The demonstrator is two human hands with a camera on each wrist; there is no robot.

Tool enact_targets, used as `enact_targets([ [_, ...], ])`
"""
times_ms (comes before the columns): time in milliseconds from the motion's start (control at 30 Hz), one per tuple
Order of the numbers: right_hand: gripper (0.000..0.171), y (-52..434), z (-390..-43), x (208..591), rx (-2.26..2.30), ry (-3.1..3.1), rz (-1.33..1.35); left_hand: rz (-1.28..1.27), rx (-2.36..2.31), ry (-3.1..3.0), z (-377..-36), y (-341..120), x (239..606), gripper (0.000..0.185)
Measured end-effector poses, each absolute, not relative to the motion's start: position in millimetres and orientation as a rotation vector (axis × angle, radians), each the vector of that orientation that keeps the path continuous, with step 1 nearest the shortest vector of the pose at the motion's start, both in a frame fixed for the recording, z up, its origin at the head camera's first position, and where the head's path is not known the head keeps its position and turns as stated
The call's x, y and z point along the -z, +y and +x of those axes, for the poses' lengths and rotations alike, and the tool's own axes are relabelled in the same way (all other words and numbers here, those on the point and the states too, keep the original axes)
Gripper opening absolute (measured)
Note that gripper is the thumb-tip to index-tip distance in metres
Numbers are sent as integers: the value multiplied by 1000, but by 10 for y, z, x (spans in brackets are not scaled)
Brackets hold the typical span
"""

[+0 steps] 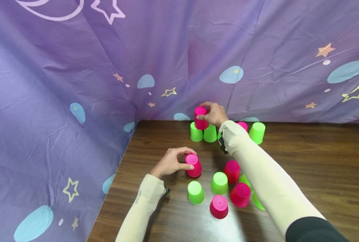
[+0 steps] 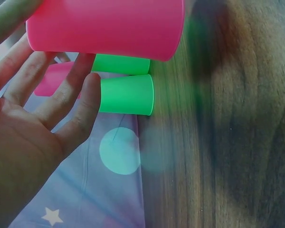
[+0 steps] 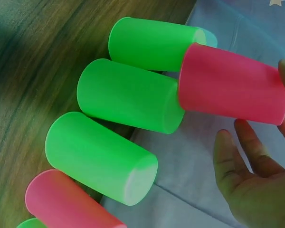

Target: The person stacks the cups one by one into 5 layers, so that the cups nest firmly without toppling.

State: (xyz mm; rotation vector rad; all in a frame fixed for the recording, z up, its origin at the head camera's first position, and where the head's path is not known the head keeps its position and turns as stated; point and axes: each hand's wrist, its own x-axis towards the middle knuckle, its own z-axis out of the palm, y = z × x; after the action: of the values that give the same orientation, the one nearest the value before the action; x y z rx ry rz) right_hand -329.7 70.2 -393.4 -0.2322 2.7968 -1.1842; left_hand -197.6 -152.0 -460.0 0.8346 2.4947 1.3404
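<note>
Counter point(image 1: 318, 161) with inverted cups point(image 1: 240, 195) | right hand point(image 1: 214, 115): fingers grip pink cup point(image 1: 201, 123) at tops of two green cups point(image 1: 210, 134) | left hand point(image 1: 171, 163): fingers grip second pink cup point(image 1: 195, 170), near a front green cup point(image 1: 196, 193)

On the table point(image 1: 318, 158), a cup row point(image 1: 210, 134) stands behind a cup cluster point(image 1: 220, 184).

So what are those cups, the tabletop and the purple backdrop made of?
Pink cups and green cups: probably plastic, fairly matte, judging by smooth, evenly coloured sides. Tabletop: wood or wood-look laminate; brown grain, soft shine. Backdrop: apparently printed fabric; it hangs in folds and creases.
</note>
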Motion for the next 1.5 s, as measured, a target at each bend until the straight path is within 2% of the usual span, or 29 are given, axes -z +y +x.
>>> enact_targets([
  [200,72,794,-3272,3885,1182,2792,-241,826,-1354,2485,-1979,-1479,4576,49],
  [533,73,1118,-3226,3723,1134,2861,-223,867,-1313,2524,-2071,-1442,4404,52],
  [800,72,1495,-3021,3589,1117,2853,-218,962,-1238,2577,-2224,-1300,4123,51],
  [1100,56,1921,-2430,3535,999,2840,-433,1045,-1161,2635,-2489,-1070,3761,50],
  [1267,46,2169,-2004,3671,980,2767,-552,1071,-1137,2652,-2670,-908,3592,49],
  [1500,44,2443,-1477,3906,969,2709,-689,1023,-1092,2677,-2876,-695,3483,49],
])
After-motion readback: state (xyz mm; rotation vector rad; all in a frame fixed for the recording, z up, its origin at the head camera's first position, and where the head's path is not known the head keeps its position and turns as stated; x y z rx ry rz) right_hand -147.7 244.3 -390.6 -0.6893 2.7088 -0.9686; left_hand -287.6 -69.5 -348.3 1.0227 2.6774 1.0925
